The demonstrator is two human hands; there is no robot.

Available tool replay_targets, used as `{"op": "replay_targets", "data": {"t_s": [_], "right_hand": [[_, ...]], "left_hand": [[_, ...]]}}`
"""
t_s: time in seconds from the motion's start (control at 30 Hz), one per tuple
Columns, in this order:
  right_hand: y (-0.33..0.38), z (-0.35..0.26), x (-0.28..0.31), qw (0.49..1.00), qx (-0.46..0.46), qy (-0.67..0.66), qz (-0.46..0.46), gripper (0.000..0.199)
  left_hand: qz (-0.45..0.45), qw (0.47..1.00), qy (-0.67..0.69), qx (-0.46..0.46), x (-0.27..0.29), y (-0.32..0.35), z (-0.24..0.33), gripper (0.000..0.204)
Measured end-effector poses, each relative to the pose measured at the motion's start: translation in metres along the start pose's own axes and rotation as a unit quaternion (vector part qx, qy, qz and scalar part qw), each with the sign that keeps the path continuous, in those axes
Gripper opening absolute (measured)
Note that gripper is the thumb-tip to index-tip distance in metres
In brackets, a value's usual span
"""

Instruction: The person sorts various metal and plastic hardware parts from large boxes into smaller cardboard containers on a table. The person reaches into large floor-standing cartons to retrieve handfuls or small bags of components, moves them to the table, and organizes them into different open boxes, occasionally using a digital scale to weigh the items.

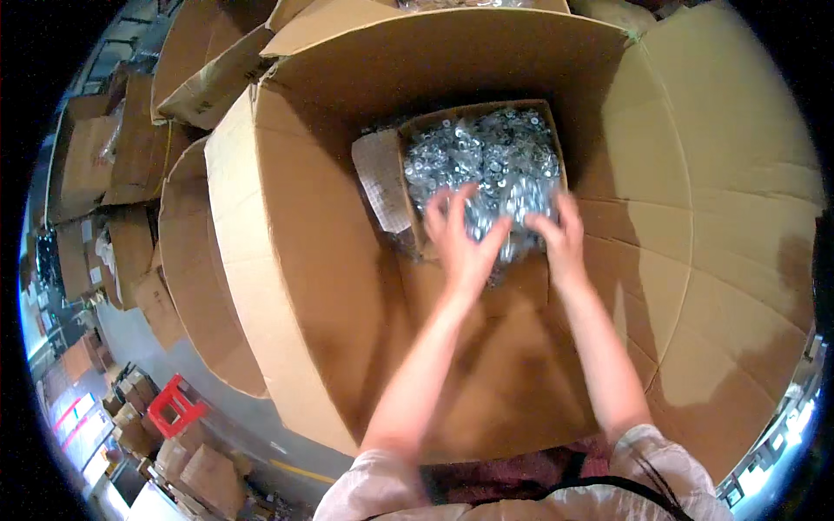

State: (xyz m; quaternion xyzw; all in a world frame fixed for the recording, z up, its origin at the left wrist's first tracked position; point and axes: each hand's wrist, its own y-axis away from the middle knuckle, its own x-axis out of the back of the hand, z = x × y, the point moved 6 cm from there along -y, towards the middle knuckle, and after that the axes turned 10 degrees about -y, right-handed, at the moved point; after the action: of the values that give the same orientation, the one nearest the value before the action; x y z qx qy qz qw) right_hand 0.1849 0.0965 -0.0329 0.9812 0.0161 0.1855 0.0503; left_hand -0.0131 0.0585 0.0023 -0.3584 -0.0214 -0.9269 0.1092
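Observation:
Deep inside a large cardboard box, a smaller open carton (400, 169) is filled with clear plastic bags of shiny metal washers (495, 148). My left hand (460, 243) reaches over the carton's near side, fingers curved and thumb turned inward. Facing it, my right hand (563, 247) curves the same way on the right. Between the two hands is a clear bag of washers (526, 201), gripped by the fingertips of both and smeared by motion. Some loose plastic hangs below it at the carton's near edge. The fingertips are partly hidden in the plastic.
High walls of the large cardboard box (304, 234) surround my arms, with a wide flap (738, 191) on the right. A printed cardboard flap (382, 181) sticks out left of the carton. More boxes (130, 165) and a red stool (176, 406) stand at left.

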Motion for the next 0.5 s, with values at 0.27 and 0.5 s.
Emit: {"op": "replay_targets", "data": {"t_s": [0.27,0.5], "right_hand": [[-0.053,0.041,-0.063,0.974,-0.031,0.224,0.015,0.080],[-0.152,0.038,-0.050,0.930,-0.058,0.326,-0.160,0.067]], "left_hand": [[-0.077,0.947,-0.301,-0.080,-0.058,-0.015,-0.043,0.117],[-0.092,0.929,-0.335,-0.131,-0.064,-0.038,-0.029,0.117]]}}
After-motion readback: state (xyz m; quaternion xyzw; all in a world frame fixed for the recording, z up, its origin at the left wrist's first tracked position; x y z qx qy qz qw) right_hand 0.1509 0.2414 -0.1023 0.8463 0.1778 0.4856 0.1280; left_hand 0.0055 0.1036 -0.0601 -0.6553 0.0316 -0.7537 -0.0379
